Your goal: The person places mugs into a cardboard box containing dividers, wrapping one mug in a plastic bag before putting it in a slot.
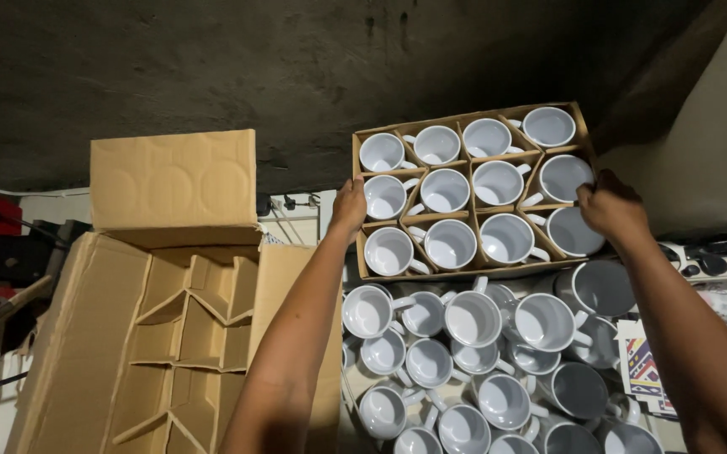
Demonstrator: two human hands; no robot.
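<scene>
Both hands grip a shallow cardboard tray [473, 273] in the upper right of the frame: the left hand [349, 204] has its fingers curled together over the tray's left wall, and the right hand [609, 204] is clamped on the right wall beside a divider. The tray looks raised above the loose white mugs [473, 318] crowded below it in the lower middle of the frame.

The likely trouble is sag or tilt. The tray is thin card carrying a full load, held only at two edges (no support shows under its middle), so a bowing bottom or an uneven lift could slide cups out onto those beneath and chip them.

The tray's cardboard grid holds twelve white cups [450, 244], one per cell, mouths up, handles mostly turned right. At the lower left, an open carton [69, 336] holds only its cardboard divider grid [195, 328], every cell vacant, flap [174, 181] standing up.
</scene>
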